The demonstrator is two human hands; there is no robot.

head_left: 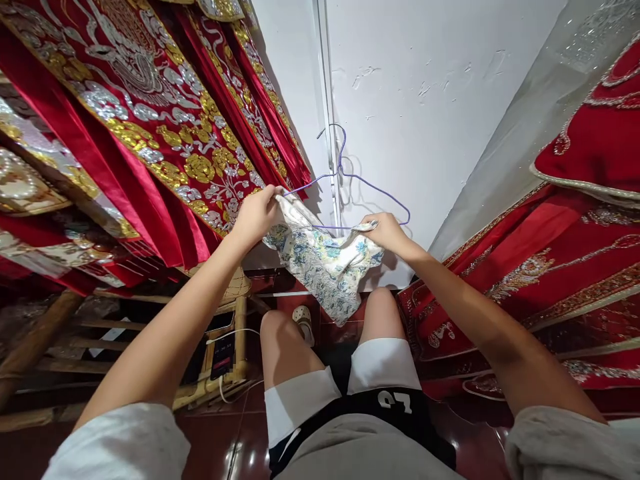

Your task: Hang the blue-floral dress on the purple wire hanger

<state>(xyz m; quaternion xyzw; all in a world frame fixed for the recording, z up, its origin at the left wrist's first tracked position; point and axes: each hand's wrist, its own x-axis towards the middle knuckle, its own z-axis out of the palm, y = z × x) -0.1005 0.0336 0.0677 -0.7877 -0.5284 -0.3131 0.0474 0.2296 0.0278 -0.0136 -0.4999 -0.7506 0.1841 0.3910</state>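
Observation:
A white garment with a blue and green floral print (320, 267) hangs in front of my knees, stretched between my two hands. My left hand (257, 212) pinches its upper left part, close to the left arm of a purple wire hanger (380, 189). My right hand (385, 232) grips the upper right edge of the cloth below the hanger's right end. The hanger's left end is inside or behind the cloth, while its right end sticks out bare. Its hook rises against the white wall.
Red embroidered garments (200, 153) hang on the left, and more red beaded ones (590, 253) on the right. A bamboo rack or seat (240, 333) stands at lower left, with a phone (223, 353) and a white cable on it. Ahead is a white wall (425, 100).

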